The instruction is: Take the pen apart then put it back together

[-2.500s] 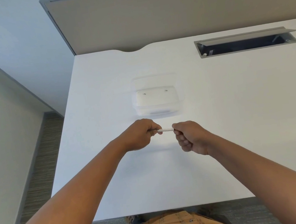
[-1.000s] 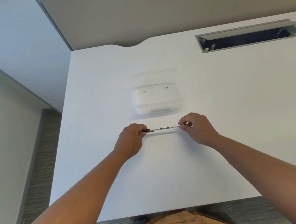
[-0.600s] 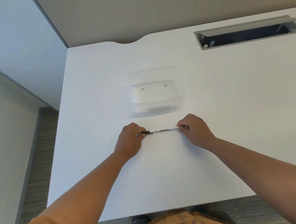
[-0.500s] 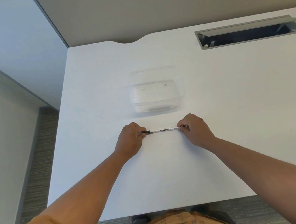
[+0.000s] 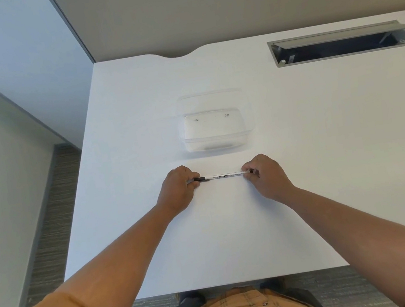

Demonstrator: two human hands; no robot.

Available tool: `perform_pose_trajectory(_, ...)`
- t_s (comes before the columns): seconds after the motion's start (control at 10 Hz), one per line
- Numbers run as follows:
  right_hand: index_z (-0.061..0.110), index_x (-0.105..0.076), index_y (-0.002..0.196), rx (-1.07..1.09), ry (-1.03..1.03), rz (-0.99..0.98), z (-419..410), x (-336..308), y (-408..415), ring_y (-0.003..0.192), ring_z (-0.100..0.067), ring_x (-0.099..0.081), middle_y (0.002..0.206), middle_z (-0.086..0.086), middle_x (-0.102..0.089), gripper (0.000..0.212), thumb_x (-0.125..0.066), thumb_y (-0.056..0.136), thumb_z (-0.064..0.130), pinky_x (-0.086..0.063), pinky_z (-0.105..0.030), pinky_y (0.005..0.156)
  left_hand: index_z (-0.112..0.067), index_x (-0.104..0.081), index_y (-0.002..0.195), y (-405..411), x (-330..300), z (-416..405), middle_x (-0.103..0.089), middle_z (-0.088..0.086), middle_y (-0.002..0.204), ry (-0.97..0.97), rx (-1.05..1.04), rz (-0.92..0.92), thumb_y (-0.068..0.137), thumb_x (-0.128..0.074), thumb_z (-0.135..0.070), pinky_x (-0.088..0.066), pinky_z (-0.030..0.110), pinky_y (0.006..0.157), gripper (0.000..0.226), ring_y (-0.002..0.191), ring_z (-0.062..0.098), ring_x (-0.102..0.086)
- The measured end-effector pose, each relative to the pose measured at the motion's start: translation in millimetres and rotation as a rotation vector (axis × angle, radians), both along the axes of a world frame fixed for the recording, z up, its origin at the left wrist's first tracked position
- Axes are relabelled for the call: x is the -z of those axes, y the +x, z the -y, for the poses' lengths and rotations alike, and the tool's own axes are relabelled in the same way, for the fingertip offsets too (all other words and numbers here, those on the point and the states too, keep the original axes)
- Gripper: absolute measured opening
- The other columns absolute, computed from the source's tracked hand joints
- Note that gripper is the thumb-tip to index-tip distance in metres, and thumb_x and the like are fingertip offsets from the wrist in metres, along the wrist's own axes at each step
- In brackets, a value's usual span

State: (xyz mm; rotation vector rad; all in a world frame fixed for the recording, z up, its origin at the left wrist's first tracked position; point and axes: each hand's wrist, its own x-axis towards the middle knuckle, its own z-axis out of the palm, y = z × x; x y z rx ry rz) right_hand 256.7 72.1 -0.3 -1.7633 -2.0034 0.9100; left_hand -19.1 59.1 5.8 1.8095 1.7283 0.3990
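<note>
Pinching the pen (image 5: pixel 222 176) at both ends, the person holds it level over the white desk (image 5: pixel 328 160), lying along the 9-to-3 line just in front of them. The left hand (image 5: pixel 176 190) has thumb and fingertips pressed together on the black end, which looks like a cap or tip section; the right hand (image 5: pixel 265 176) nips the opposite end of the white barrel, whose printed label is too small to read. Whether the pen touches the desk or hangs just above it cannot be told from this view.

At 12 o'clock from the pen, near but apart, stands a clear plastic container (image 5: pixel 216 131) with two tiny dark specks inside, too small to identify. Far off at about 2 o'clock an open cable hatch (image 5: pixel 342 43) is sunk into the desk.

Judging by its look, the pen is light, slim and stiff, with a smooth plastic skin that could slip under a twisting grip. A firm fingertip hold close to the joint between black section and white barrel should serve best, with one hand steadying the barrel while the other pulls or unscrews. Small inner parts would probably roll or spring away, so keeping the work low over the desk seems wise.
</note>
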Motion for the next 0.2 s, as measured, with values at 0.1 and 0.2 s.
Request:
perform_pose_trajectory(0.1,0.014,-0.074,0.109,0.001,0.008,-0.006,1.7,-1.9,-0.6,0.086,-0.021,-0.056,0.099,-0.003,-0.058,0.018,-0.068,0.092,0.012,-0.047,-0.036,0.081,-0.015,-0.073,0.117,-0.4,-1.2,-0.3,-0.055,-0.007,0.097,0.003,-0.002,0.010,0.091,-0.068,-0.015,-0.038,0.027,0.081,0.027,0.100,0.021,-0.056)
perform_pose_trajectory(0.2,0.013,-0.071,0.121,0.013,0.072,0.032,5.5,2.2,-2.9,0.097,-0.027,-0.057,0.112,-0.005,-0.061,0.027,-0.066,0.094,0.016,-0.046,-0.035,0.087,-0.014,-0.068,0.125,2.3,-0.1,1.3,-0.052,-0.006,0.103,0.006,-0.019,0.020,0.093,-0.067,-0.019,-0.037,0.025,0.085,0.033,0.105,0.022,-0.056)
